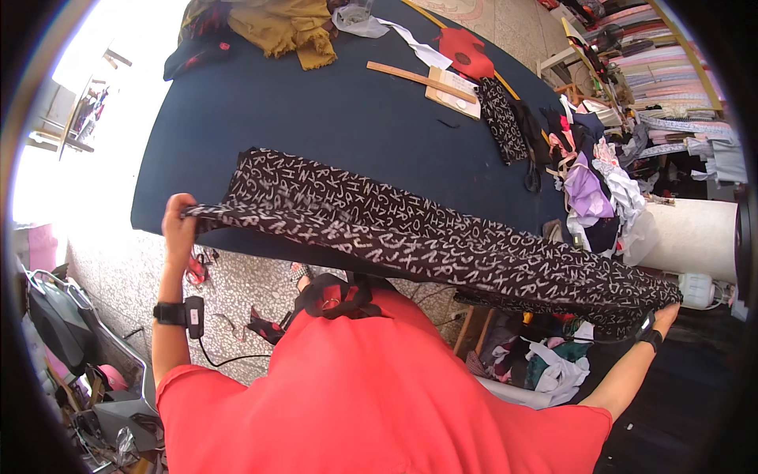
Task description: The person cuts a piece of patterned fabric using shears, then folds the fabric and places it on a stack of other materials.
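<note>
A long length of black fabric (442,229) printed with white letters stretches between my two hands along the near edge of the dark blue table (316,114). Its far part lies on the tabletop, while the near edge is lifted and folded over. My left hand (180,223) grips the fabric's left corner, fingers closed. Out at the far right, my right hand (667,316) is closed on the other end, its fingers partly hidden by the cloth. Both arms are spread wide.
A wooden ruler (422,82) lies across a pad (454,92) at the back. Beside it are red fabric (466,54) and another black printed piece (500,118). Mustard cloth (284,28) sits at the back left. Scraps (588,189) pile at the right; a white roll (687,237) stands nearby.
</note>
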{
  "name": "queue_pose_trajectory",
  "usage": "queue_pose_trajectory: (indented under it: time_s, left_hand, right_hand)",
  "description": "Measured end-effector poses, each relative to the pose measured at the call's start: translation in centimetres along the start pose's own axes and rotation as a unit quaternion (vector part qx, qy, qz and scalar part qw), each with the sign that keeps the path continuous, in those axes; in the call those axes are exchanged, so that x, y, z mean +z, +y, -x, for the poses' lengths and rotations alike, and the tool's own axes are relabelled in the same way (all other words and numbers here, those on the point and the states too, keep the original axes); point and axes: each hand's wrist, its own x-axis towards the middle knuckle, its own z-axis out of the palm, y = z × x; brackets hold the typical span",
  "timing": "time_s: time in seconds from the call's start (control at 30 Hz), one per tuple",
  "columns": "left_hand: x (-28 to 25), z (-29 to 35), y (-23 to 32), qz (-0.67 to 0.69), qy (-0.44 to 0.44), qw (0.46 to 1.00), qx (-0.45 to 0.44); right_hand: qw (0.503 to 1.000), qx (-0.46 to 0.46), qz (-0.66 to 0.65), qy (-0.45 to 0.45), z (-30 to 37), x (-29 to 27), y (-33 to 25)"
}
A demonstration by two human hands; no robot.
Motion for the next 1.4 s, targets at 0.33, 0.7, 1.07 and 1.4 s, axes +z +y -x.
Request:
queue_pose_trajectory:
  time_s: [0.33, 0.7, 1.07, 1.4]
  left_hand:
    - [-23.0, -0.5, 5.8, 0.035, 0.260, 0.963, 0.062]
    - [-31.8, -21.1, 3.7, -0.307, 0.197, 0.889, 0.275]
    - [1.8, -38.0, -3.8, -0.235, 0.131, 0.962, -0.056]
    - [5.2, -39.6, -12.8, -0.348, 0.194, 0.909, -0.122]
  right_hand:
    - [0.998, 0.051, -0.033, 0.020, 1.6, -4.6, 2.7]
    - [0.989, -0.033, 0.143, -0.022, -4.5, 5.0, 4.9]
    - [0.935, 0.050, 0.326, -0.132, -19.5, 31.0, 25.8]
    - [0.907, 0.052, 0.376, -0.184, -21.9, 35.7, 31.6]
